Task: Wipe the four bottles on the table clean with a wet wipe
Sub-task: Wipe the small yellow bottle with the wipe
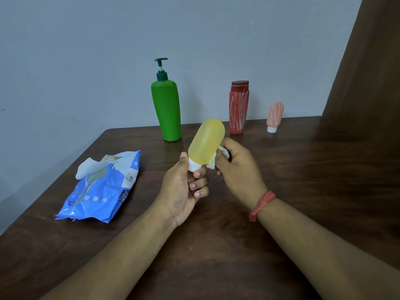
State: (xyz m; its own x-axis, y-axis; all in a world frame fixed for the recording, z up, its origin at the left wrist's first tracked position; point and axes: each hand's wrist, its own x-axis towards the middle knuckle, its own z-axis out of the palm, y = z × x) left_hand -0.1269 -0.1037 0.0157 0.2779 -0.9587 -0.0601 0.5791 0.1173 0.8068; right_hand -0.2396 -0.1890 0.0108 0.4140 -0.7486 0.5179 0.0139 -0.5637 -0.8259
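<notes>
My left hand grips the white cap end of a yellow bottle, held tilted above the table with its base pointing up and away. My right hand holds a crumpled white wet wipe pressed against the bottle's right side. A tall green pump bottle stands at the back of the table. To its right stands a red bottle streaked with white marks. Further right a small pink bottle, also streaked with white marks, stands on its white cap.
A blue wet wipe pack lies on the dark wooden table to the left, with a white wipe sticking out of its opening. A grey wall runs behind the table. A brown curtain hangs at the right.
</notes>
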